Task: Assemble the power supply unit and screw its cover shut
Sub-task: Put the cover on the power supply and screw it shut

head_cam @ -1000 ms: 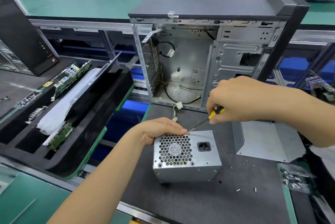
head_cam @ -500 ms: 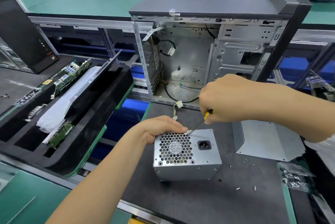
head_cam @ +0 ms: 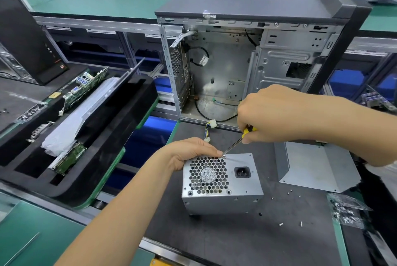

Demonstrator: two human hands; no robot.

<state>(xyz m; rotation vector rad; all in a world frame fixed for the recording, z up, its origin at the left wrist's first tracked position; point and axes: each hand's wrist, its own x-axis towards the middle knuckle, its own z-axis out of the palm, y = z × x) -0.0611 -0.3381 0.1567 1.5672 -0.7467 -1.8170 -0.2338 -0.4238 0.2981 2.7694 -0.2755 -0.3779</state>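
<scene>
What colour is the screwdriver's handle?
Yellow and black, seen in the head view: screwdriver in the right hand.

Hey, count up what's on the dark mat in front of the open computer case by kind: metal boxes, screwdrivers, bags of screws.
Power supply unit: 1
Loose metal cover: 1
Screwdriver, held in the right hand: 1
Bag of screws: 1
Total: 4
A few loose screws also lie scattered on the mat; too small to count surely.

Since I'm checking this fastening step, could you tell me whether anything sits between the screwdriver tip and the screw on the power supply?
Nothing visible does. The screwdriver, gripped by the right hand, has its tip on the screw at the fan grille's corner. The left hand holds the power supply unit beside that screw, not over it.
</scene>
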